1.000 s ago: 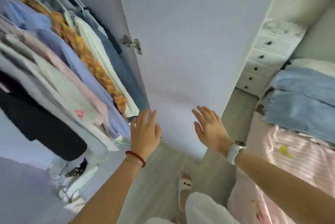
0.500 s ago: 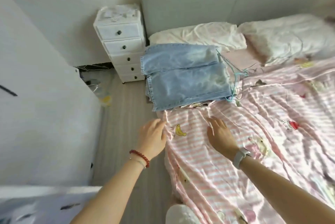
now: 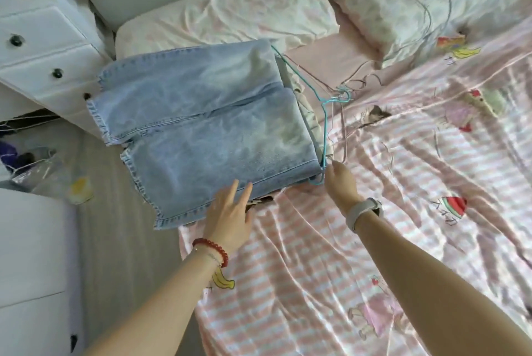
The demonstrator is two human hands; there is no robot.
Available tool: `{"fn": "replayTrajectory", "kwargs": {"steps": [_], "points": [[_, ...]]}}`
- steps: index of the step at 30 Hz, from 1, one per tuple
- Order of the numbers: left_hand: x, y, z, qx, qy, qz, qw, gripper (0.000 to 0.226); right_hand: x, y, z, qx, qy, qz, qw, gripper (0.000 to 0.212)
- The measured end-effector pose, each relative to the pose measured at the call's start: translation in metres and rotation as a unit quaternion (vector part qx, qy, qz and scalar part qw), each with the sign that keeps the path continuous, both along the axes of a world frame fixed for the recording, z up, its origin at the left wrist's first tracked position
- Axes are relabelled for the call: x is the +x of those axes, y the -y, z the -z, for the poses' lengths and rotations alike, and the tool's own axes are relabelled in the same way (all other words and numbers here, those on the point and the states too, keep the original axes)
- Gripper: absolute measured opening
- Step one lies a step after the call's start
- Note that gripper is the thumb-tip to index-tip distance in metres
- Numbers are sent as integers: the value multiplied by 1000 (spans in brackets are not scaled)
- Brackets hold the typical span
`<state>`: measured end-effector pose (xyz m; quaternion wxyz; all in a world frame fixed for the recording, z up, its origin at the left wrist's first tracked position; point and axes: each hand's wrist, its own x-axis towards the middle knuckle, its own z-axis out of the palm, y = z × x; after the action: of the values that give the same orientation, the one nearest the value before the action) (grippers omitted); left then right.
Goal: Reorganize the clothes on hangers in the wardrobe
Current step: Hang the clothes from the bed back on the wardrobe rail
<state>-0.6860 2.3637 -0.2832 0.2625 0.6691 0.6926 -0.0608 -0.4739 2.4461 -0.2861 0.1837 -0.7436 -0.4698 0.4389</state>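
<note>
Folded light-blue jeans (image 3: 198,125) lie on top of a pile at the left edge of the bed, draped over a thin teal wire hanger (image 3: 324,122). Other wire hangers (image 3: 357,83) stick out beside it. My left hand (image 3: 229,217) hovers with straight fingers at the near hem of the jeans. My right hand (image 3: 341,183) is at the hanger's near corner, its fingers curled there; the fingertips are hidden, so whether they pinch the wire is unclear. The wardrobe and its hanging clothes are out of view.
The bed carries a pink striped cover (image 3: 388,240) with cartoon prints and two pillows (image 3: 230,10) at the head. A white drawer chest (image 3: 43,47) stands left of the bed. A white wardrobe door edge (image 3: 31,269) is at lower left. Clutter (image 3: 37,165) lies on the floor.
My view swung from the wardrobe to the bed. Both hands moved forward from the cover to the jeans pile, the right one reaching the teal hanger's corner.
</note>
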Motion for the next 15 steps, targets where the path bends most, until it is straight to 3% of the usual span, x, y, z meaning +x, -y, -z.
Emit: {"fn": "replayTrajectory", "kwargs": {"steps": [7, 10, 15], "points": [[1, -33, 54, -104, -38, 40, 993, 55, -8, -51, 30, -46, -87, 159, 982, 28], [-1, -30, 62, -105, -34, 44, 993, 55, -14, -58, 25, 31, -77, 203, 976, 29], [-6, -37, 58, -124, -11, 50, 991, 55, -25, -55, 7, 164, -6, 130, 978, 26]]}}
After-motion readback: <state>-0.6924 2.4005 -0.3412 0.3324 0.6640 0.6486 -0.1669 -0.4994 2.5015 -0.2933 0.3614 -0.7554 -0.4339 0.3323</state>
